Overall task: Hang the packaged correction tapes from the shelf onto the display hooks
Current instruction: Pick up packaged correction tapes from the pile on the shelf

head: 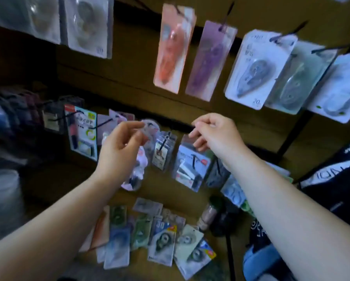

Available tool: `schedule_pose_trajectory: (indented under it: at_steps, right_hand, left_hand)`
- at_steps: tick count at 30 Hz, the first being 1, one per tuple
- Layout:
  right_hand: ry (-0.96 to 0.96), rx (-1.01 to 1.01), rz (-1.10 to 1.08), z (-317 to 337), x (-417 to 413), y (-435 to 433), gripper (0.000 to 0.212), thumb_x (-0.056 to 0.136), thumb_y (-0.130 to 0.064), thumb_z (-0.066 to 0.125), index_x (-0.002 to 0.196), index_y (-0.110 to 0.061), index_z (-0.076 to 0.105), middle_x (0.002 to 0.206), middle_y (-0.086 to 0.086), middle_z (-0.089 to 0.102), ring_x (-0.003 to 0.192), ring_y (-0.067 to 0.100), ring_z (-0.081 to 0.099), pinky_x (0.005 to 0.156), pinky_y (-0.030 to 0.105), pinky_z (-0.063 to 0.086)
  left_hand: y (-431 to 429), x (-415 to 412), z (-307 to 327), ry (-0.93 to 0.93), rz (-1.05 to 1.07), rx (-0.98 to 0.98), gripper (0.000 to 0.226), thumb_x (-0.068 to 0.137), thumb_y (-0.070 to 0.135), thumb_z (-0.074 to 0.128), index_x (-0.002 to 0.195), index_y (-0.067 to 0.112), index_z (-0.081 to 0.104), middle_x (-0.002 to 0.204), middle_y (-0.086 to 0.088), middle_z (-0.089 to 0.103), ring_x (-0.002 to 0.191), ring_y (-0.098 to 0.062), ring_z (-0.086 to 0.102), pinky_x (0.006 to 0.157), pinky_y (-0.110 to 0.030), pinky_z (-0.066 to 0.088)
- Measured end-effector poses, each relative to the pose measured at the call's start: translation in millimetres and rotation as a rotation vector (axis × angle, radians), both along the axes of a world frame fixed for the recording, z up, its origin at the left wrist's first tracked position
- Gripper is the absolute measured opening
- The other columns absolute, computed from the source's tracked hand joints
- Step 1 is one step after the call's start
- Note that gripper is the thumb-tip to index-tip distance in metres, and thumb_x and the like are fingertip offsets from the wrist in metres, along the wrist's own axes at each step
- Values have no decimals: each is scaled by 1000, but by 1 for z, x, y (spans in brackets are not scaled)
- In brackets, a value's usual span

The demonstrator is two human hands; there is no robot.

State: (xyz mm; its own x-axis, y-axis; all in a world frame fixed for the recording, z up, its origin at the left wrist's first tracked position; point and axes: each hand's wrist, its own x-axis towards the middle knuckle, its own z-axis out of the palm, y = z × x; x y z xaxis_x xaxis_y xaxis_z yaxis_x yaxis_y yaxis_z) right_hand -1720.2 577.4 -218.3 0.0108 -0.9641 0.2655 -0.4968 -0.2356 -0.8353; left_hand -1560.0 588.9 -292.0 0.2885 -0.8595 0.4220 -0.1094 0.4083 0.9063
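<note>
At the middle row of hooks: a clear plastic blister pack with a pink-and-white correction tape inside [136, 169] hangs from the left hand [119, 147], just left of a black wire hook [166, 138] that already carries small packs.
Left grip: thumb and forefinger pinch the pack's rounded top edge, and the rest dangles free below the palm.
Right grip: the right hand [212, 134] hovers near the hook, fingers loosely curled, with nothing visible in them.
Handling: probably light and fairly stiff, since two fingers carry it. The glossy plastic looks slippery and likely to swing or twist.
Where to hold: best at the top tab beside the hang hole, keeping the hole clear. The hole itself is too blurred to make out.
Shelf below: a scatter of flat carded tape packs [162, 238] lies on the brown shelf [190, 201], not yet hung.
</note>
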Motion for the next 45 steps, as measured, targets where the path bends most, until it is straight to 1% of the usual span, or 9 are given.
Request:
schedule_pose_trajectory:
  at_steps: [4, 8, 14, 20, 24, 26, 30, 38, 45]
  right_hand:
    - [-49, 194, 76, -73, -22, 37, 29, 93, -7, 43, 68, -18, 51, 61, 0, 57, 32, 1, 47, 37, 14, 42]
    - [-69, 392, 49, -137, -49, 54, 28, 93, -8, 44, 68, -16, 53, 61, 0, 58, 36, 5, 49, 36, 14, 43]
    - [-181, 753, -85, -239, -71, 43, 26, 95, -7, 43, 70, -15, 48, 64, 5, 54, 42, 12, 48, 35, 16, 42]
    - [-48, 1038, -122, -362, -69, 30, 30, 92, -4, 43, 65, -17, 45, 61, 3, 50, 34, 4, 47, 36, 15, 37]
    - [108, 1157, -149, -442, -65, 37, 24, 86, -5, 52, 66, -19, 54, 65, 0, 51, 59, 14, 53, 54, 22, 38]
    - [182, 1199, -121, -466, -61, 46, 12, 85, -10, 57, 91, -9, 66, 82, 5, 59, 81, 20, 54, 60, 23, 37]
    - [359, 1235, -96, -491, -58, 56, 34, 86, -15, 57, 118, -4, 60, 124, 13, 61, 115, 27, 56, 83, 27, 43]
    - [455, 1339, -250, -535, -54, 48, 82, 77, -23, 70, 143, -12, 23, 145, 15, 35, 132, 31, 38, 104, 36, 37]
    - [633, 1327, -273, -550, -47, 49, 88, 75, -35, 72, 142, -10, 20, 142, 18, 40, 130, 33, 41, 101, 36, 39]
  left_hand:
    - [45, -24, -67, -90, -81, 121, 28, 92, 4, 46, 81, 28, 56, 68, 4, 60, 55, 7, 57, 61, -6, 43]
    - [57, -44, -146, -214, -119, 399, 20, 92, 7, 48, 83, 23, 57, 69, 5, 59, 66, -10, 58, 69, -27, 47]
    - [57, -69, -266, -322, -161, 810, 12, 92, 9, 46, 93, 9, 58, 63, 5, 56, 59, -9, 50, 57, -24, 37]
    - [83, -75, -362, -680, -323, 1191, 31, 96, 26, 32, 110, 14, 58, 98, -12, 65, 82, -25, 59, 85, -35, 49]
    - [106, -60, -399, -1114, -529, 1235, 49, 95, 37, 28, 140, 22, 34, 149, -3, 33, 133, -21, 38, 105, -28, 33]
    - [112, -46, -414, -1203, -581, 1272, 57, 93, 42, 25, 147, 25, 17, 158, -2, 11, 143, -19, 20, 112, -29, 23]
    - [113, -26, -436, -1303, -631, 1279, 61, 96, 35, 30, 149, 25, 0, 159, 0, -3, 146, -17, 3, 116, -33, 10]
    - [107, -16, -471, -1267, -623, 1294, 61, 96, 28, 31, 148, 25, 0, 158, 1, -8, 146, -16, -2, 117, -31, 7]
    - [104, -19, -472, -1178, -635, 1370, 65, 95, 32, 34, 148, 26, -2, 158, 1, -13, 146, -16, -6, 119, -34, 6]
